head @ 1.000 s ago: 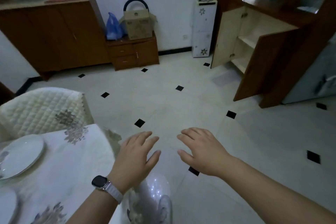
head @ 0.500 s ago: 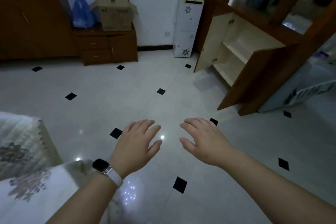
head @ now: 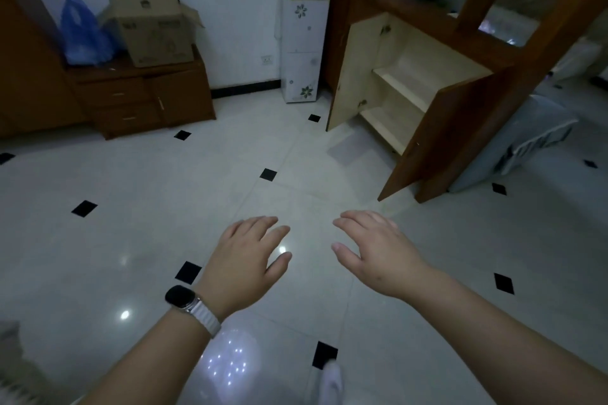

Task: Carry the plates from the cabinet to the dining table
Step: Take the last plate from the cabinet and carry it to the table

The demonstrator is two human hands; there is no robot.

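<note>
left hand (head: pixel 245 260) and right hand (head: pixel 378 253) open, gripping nothing, above glossy white tiled floor (head: pixel 131 223); open-doored brown wooden cabinet (head: pixel 404 82) at far-right edge.

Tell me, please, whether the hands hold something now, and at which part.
Nothing is held. The left hand and the right hand are both open and empty.

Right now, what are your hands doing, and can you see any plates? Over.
Left hand and right hand open, holding nothing. Cabinet doors open ahead, no plates visible on its shelves. Only tiled floor in between.
</note>
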